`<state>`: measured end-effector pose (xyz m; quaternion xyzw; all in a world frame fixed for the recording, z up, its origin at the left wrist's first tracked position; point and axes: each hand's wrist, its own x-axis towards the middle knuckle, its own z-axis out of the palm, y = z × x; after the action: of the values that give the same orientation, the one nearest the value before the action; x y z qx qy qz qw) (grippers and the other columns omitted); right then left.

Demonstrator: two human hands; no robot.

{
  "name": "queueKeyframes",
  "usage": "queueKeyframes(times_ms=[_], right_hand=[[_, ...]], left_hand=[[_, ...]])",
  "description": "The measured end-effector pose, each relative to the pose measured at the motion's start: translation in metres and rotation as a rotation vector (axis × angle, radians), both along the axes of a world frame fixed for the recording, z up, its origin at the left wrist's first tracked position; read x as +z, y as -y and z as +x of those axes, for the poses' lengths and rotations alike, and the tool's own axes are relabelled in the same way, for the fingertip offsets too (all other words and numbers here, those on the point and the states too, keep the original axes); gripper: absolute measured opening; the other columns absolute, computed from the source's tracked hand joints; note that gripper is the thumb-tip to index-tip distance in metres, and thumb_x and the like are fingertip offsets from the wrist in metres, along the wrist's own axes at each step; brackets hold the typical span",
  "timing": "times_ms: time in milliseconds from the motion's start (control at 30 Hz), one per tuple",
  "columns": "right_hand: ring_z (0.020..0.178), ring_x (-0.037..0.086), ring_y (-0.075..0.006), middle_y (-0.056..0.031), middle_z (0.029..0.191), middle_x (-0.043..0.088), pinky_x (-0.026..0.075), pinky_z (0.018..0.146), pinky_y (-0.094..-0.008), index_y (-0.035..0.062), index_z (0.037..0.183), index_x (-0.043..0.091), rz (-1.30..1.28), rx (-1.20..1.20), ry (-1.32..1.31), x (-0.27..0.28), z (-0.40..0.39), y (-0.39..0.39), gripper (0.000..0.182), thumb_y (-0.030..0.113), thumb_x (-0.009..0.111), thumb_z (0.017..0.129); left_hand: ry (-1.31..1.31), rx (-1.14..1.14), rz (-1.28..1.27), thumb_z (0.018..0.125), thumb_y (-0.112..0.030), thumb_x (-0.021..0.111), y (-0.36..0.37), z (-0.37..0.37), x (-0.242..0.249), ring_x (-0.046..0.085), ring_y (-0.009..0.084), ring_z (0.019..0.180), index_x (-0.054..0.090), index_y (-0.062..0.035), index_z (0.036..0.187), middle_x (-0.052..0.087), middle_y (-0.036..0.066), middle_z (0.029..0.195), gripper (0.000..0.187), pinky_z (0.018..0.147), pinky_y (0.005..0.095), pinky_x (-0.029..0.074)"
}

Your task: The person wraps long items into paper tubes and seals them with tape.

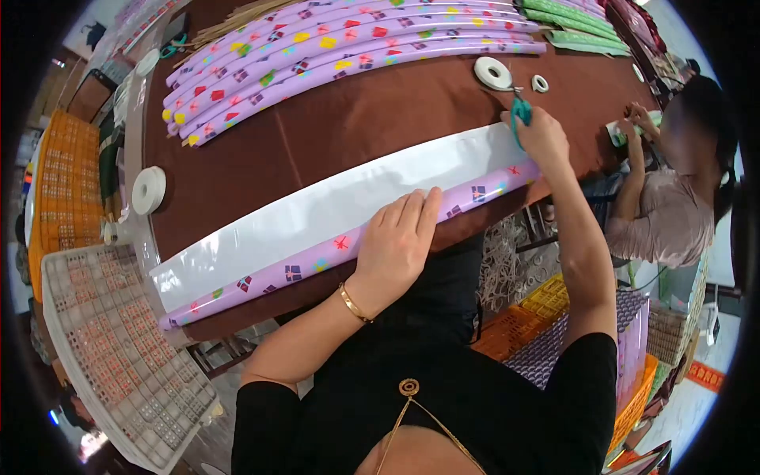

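Fingers stretched out together, my left hand [400, 245] lies flat on a partly rolled sheet of purple patterned wrapping paper [293, 273]. Its white underside [332, 194] faces up beyond the roll. At the sheet's right end, my right hand [541, 144] is closed around scissors with teal handles [518, 120]. The blades point away, toward a large white tape roll [494, 73]. A smaller tape roll [540, 83] lies just right of the blades.
Finished purple rolls [348, 59] are piled at the table's far side, beside green rolls [582, 28]. Another tape roll [149, 190] stands at the left edge. A white crate [119, 348] is at lower left. On the right, a co-worker [665, 206] handles green paper.
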<state>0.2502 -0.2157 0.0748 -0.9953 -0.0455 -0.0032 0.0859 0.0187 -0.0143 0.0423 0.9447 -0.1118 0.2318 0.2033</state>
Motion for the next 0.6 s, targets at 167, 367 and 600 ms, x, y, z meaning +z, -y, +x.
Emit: queueKeyframes(times_ms=[167, 367, 600], right_hand=[[0.093, 0.066, -0.0427, -0.0248, 0.092, 0.068, 0.050, 0.078, -0.0514, 0.0009, 0.093, 0.062, 0.065, 0.132, 0.105, 0.014, -0.010, 0.015, 0.055, 0.055, 0.067, 0.084], [0.085, 0.062, -0.0451, -0.0225, 0.087, 0.065, 0.047, 0.073, -0.0498, -0.0013, 0.091, 0.055, 0.008, 0.442, -0.188, 0.060, -0.081, -0.029, 0.051, 0.045, 0.074, 0.081], [0.079, 0.062, -0.0414, -0.0223, 0.079, 0.063, 0.045, 0.075, -0.0473, -0.0009, 0.080, 0.059, -0.289, 0.841, -0.251, 0.082, -0.120, -0.075, 0.059, 0.056, 0.074, 0.075]], left_hand=[[-0.144, 0.020, -0.016, 0.074, -0.014, 0.077, -0.029, -0.020, 0.020, 0.059, 0.0325, 0.107, 0.056, 0.0006, 0.126, 0.061, 0.016, 0.115, 0.058, 0.092, 0.0418, 0.048], [-0.202, 0.104, 0.034, 0.073, -0.019, 0.079, -0.072, -0.056, 0.028, 0.058, 0.0342, 0.113, 0.057, -0.0008, 0.124, 0.060, 0.016, 0.118, 0.059, 0.095, 0.0442, 0.046], [-0.176, 0.210, 0.089, 0.075, -0.025, 0.078, -0.074, -0.076, 0.013, 0.056, 0.0325, 0.118, 0.058, -0.0039, 0.125, 0.059, 0.014, 0.127, 0.058, 0.094, 0.0422, 0.046]])
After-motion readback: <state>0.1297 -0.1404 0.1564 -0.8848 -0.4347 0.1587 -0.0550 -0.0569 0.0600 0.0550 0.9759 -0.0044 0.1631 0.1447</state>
